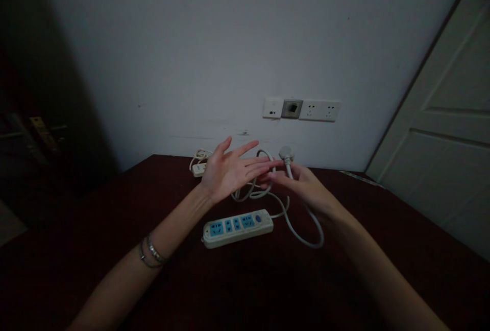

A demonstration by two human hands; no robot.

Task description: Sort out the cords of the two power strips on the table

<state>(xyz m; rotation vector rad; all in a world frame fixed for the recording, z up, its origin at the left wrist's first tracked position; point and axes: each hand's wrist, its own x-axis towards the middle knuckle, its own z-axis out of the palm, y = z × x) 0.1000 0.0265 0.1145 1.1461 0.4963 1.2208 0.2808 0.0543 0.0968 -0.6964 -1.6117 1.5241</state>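
My left hand (229,171) is held palm up with its fingers stretched out, the fingertips against a loop of the white power cord (314,244). At the right, my right hand (302,184) is closed around the cord just below the white plug (286,154), which stands up above the fingers. Its thumb and fingertips meet or overlap the left fingertips; exactly where they touch cannot be made out. Below both hands a white power strip (237,229) with blue sockets lies on the dark table, and the cord runs from its right end.
A second, smaller white power strip (199,169) with a coiled cord lies at the table's back edge, partly behind my left hand. Wall sockets (319,111) are set in the wall behind. A pale door (451,116) stands at the right. The dark red table (153,198) reaches the wall.
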